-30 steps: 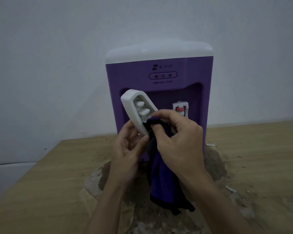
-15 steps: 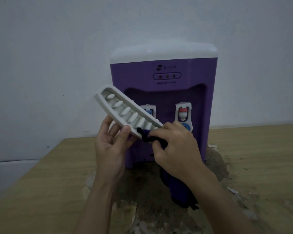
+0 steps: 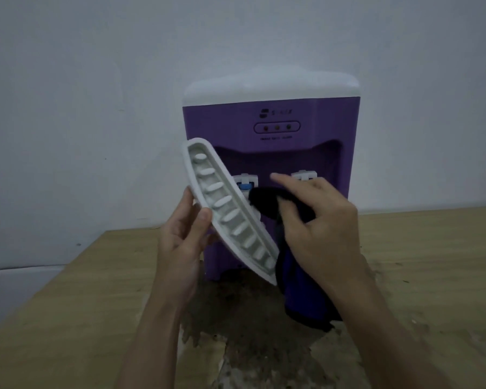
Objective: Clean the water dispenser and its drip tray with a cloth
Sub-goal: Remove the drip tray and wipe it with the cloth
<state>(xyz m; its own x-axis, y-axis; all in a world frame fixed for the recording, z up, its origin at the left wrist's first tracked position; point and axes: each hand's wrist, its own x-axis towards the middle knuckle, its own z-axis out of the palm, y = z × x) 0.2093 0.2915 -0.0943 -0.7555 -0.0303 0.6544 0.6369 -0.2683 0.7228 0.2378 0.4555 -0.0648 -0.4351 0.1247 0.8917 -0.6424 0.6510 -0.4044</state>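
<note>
A purple water dispenser (image 3: 270, 119) with a white top stands on a wooden table (image 3: 432, 248) against the wall. My left hand (image 3: 183, 234) holds the white slotted drip tray (image 3: 227, 211) in the air, tilted steeply with its slotted face toward me. My right hand (image 3: 317, 226) grips a dark purple cloth (image 3: 267, 202) bunched against the tray's right edge; the rest of the cloth hangs down below my wrist. A blue tap (image 3: 244, 185) shows behind the tray. The other tap is mostly hidden by my right hand.
A large dark, worn patch (image 3: 250, 318) with peeling surface spreads over the table in front of the dispenser. A plain white wall (image 3: 96, 108) rises right behind. The table's left edge (image 3: 54, 279) runs diagonally toward me.
The tray has turned from nearly flat to steeply tilted. My right hand with the cloth has slid from the tray's lower end up along its right side.
</note>
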